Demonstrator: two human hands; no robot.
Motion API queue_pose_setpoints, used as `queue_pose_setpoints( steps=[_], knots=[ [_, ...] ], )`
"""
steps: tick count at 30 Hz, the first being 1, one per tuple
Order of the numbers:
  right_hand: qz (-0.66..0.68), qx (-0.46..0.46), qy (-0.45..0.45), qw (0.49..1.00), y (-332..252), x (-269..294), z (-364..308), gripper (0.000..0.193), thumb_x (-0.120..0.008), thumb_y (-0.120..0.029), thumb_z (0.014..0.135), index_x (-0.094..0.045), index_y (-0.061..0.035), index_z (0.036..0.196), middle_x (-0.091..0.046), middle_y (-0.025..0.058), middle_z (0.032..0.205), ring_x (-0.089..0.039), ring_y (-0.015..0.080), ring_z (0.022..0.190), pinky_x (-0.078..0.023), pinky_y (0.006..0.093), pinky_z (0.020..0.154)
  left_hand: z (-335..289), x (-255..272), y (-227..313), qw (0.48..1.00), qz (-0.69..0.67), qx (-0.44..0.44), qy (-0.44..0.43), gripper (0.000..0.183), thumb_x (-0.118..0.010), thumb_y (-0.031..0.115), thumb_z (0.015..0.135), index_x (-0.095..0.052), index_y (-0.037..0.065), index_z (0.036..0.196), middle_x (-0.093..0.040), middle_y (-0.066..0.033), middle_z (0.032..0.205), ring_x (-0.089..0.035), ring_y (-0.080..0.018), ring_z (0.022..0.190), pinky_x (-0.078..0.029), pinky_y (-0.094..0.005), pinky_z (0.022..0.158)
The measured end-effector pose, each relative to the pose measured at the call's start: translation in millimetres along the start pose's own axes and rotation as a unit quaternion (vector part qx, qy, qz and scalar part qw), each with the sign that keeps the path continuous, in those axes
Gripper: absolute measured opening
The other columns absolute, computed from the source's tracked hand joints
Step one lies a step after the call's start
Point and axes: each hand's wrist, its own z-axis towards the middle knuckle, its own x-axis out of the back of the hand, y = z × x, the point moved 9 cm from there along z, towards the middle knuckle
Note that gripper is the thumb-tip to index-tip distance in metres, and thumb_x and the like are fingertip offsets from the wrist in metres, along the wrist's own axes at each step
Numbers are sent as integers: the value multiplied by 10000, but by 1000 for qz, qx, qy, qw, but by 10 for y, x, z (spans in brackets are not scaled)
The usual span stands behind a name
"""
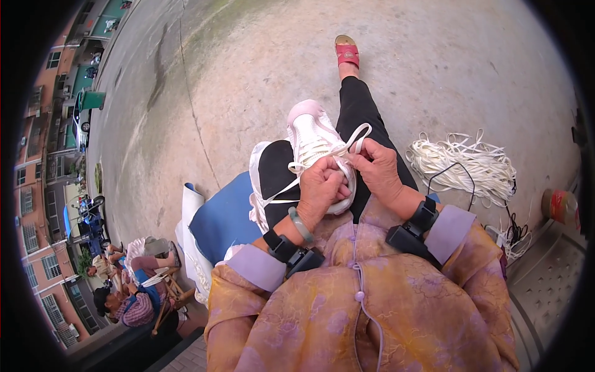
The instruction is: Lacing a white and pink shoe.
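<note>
A white lace-up shoe [307,133] with a pink toe rests on my lap, its toe pointing away from me. My left hand [321,191] is closed at the shoe's opening, fingers curled against its collar; what lies under them is partly hidden. Close beside it, my right hand [376,170] pinches a white shoelace [361,131], which rises in a loop above the fingers. Another length of lace hangs out to the left of my left hand. Part of a second white shoe [257,162] shows left of my knee.
A heap of white laces [462,166] lies on the concrete at my right, with a black cord across it. Beyond it stands a jar with a red label [563,208]. Blue sheet material [226,217] is at my left. Another person [139,304] sits further left.
</note>
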Motion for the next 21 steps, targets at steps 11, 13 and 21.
queue_pose_setpoints(
  steps=[11, 13, 21],
  knots=[
    [-31, 3, -20, 999, -63, -35, -1, 67, -602, -46, 742, -556, -4, 720, -566, 121, 615, -542, 193, 525, -431, 317, 508, 9, 12, -19, 1000, -7, -10, -5, 114, -500, 15, 863, -541, -8, 967, -612, -58, 699, -601, -102, 532, -491, -184, 478],
    [-184, 215, -19, 959, -386, -81, -65, 72, -615, -33, 722, -545, -19, 729, -544, 106, 634, -539, 219, 574, -425, 329, 527, 13, 5, -13, 1000, -16, -24, -6, 124, -494, 7, 858, -541, -13, 971, -611, -57, 698, -599, -100, 527, -491, -185, 476],
    [-220, 245, -77, 941, -483, -176, 37, 85, -581, -34, 687, -508, -39, 730, -536, 133, 656, -536, 325, 632, -416, 396, 575, 18, 3, 0, 1000, 9, -21, 6, 115, -487, -2, 833, -559, -2, 924, -608, -41, 670, -583, -86, 504, -472, -194, 451]
  ],
)
